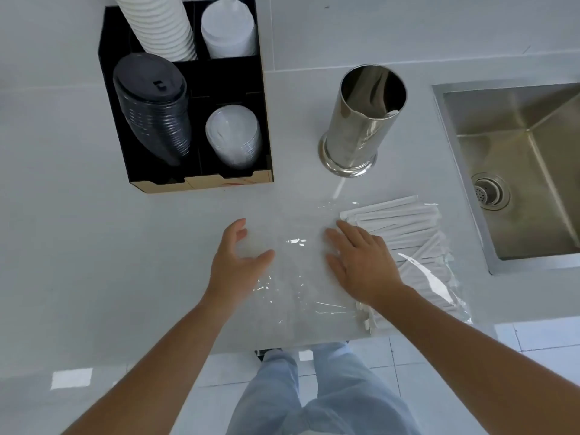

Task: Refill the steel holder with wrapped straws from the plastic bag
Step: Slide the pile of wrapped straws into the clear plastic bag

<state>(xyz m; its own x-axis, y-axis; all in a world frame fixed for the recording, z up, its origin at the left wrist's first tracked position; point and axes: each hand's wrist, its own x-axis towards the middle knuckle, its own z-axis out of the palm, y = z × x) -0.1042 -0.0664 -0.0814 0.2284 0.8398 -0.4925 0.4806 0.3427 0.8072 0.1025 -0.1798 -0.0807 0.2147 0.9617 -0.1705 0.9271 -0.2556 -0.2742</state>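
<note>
A clear plastic bag (298, 277) lies flat on the grey counter near its front edge. White wrapped straws (408, 227) fill its right half in a loose pile. My right hand (361, 262) rests flat on the bag, fingers spread, touching the left ends of the straws. My left hand (235, 259) hovers at the bag's left end with fingers curved and apart, holding nothing. The steel holder (361, 120) stands upright behind the bag; it is shiny, round, and holds a few wrapped straws inside.
A black organiser (263, 127) at the back left holds stacks of paper cups and black and clear lids. A steel sink (514, 171) is set into the counter at the right. The counter's front edge runs just below the bag.
</note>
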